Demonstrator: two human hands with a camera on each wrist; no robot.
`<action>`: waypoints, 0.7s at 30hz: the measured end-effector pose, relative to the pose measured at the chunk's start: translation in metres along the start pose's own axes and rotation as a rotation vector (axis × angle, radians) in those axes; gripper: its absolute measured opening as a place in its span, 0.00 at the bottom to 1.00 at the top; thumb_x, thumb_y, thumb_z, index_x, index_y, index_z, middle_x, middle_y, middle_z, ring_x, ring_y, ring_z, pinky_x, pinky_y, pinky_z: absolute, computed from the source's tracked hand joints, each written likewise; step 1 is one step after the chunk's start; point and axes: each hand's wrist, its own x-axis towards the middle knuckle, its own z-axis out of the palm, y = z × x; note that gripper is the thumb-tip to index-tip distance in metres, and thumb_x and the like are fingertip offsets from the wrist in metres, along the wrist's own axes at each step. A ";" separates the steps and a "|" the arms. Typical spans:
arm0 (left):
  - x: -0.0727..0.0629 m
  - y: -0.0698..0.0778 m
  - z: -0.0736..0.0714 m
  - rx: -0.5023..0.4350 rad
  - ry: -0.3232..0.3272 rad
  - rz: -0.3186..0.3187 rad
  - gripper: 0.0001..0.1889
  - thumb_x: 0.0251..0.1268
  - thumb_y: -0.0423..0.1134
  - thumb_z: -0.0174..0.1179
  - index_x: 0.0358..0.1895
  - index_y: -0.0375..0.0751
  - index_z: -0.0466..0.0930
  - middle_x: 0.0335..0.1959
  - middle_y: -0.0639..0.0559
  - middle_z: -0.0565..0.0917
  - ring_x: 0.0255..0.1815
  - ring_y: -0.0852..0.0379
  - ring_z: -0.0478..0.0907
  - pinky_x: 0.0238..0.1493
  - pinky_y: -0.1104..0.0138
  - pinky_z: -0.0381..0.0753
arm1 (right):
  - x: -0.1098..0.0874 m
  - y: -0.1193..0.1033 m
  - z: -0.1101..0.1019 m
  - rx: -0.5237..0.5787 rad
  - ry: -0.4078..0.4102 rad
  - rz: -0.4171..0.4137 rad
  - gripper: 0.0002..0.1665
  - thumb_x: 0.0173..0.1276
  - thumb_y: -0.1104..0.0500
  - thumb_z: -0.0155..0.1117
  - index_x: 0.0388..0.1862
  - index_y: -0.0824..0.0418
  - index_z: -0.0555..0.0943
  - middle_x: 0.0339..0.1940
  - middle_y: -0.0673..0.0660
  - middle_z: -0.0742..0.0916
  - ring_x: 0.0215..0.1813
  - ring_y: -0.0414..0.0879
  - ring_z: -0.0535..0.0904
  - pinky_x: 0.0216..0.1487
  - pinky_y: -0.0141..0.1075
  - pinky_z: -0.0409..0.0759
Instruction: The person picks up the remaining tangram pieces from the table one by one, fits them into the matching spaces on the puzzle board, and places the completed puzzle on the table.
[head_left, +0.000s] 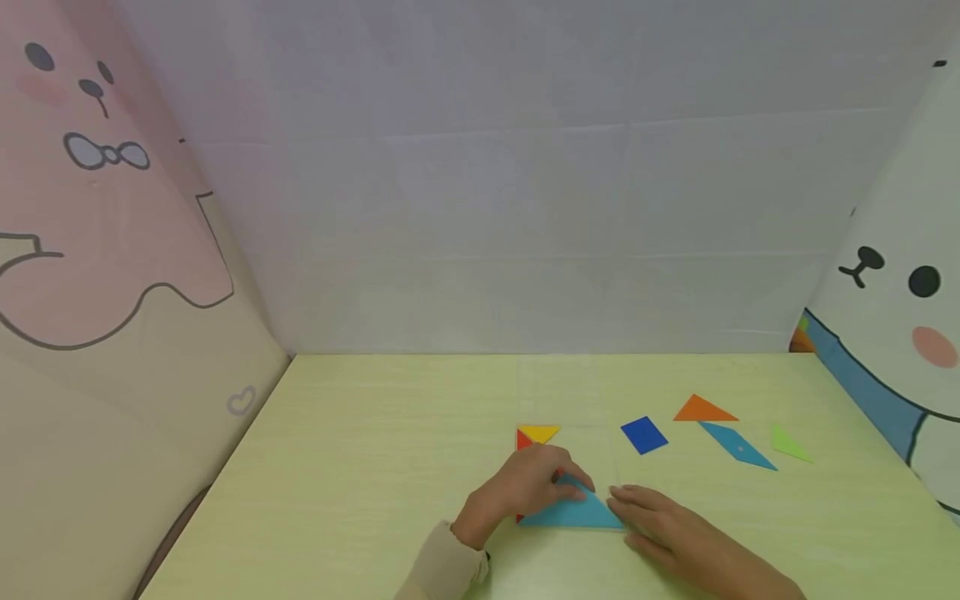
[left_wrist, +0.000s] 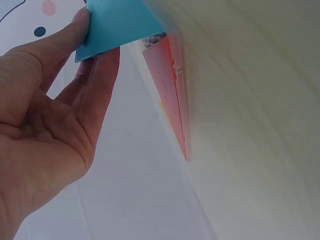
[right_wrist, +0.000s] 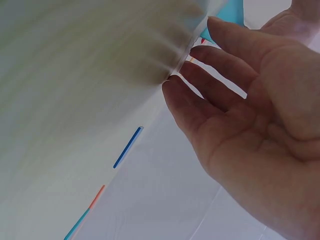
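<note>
My left hand (head_left: 528, 485) pinches a large light-blue triangle (head_left: 573, 513) by its upper edge, thumb on one face and fingers on the other. In the left wrist view that triangle (left_wrist: 120, 22) is tilted up, its far corner low beside a red triangle (left_wrist: 165, 75). Much of the red triangle (head_left: 522, 438) is hidden under the left hand in the head view. A yellow triangle (head_left: 540, 433) lies against its top. My right hand (head_left: 675, 533) has its fingers extended, fingertips right at the light-blue triangle's right corner, gripping nothing.
To the right on the pale wooden table (head_left: 360, 467) lie a dark-blue square (head_left: 644, 435), an orange triangle (head_left: 703, 409), a blue parallelogram (head_left: 735, 444) and a light-green triangle (head_left: 789, 444). A white curtain (head_left: 480, 208) rises behind, with printed cloth at both sides.
</note>
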 end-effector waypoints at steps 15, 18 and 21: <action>0.002 -0.003 0.003 0.038 0.004 -0.005 0.08 0.66 0.41 0.71 0.46 0.55 0.93 0.34 0.66 0.84 0.33 0.73 0.74 0.35 0.80 0.71 | 0.001 0.000 0.000 0.014 -0.010 0.014 0.36 0.81 0.36 0.50 0.75 0.57 0.74 0.75 0.55 0.75 0.73 0.59 0.70 0.66 0.49 0.77; 0.002 -0.003 0.006 0.067 0.003 -0.022 0.10 0.65 0.42 0.72 0.49 0.54 0.92 0.39 0.65 0.86 0.40 0.72 0.79 0.40 0.79 0.74 | 0.001 -0.001 0.000 0.014 -0.015 0.026 0.36 0.81 0.37 0.50 0.75 0.57 0.74 0.75 0.55 0.75 0.74 0.59 0.70 0.66 0.50 0.77; 0.001 -0.003 0.008 0.090 0.003 -0.040 0.12 0.64 0.42 0.72 0.51 0.51 0.90 0.45 0.64 0.87 0.47 0.69 0.80 0.47 0.77 0.77 | 0.001 -0.002 -0.001 0.012 -0.024 0.050 0.35 0.80 0.37 0.52 0.75 0.57 0.74 0.75 0.54 0.75 0.74 0.59 0.70 0.66 0.53 0.76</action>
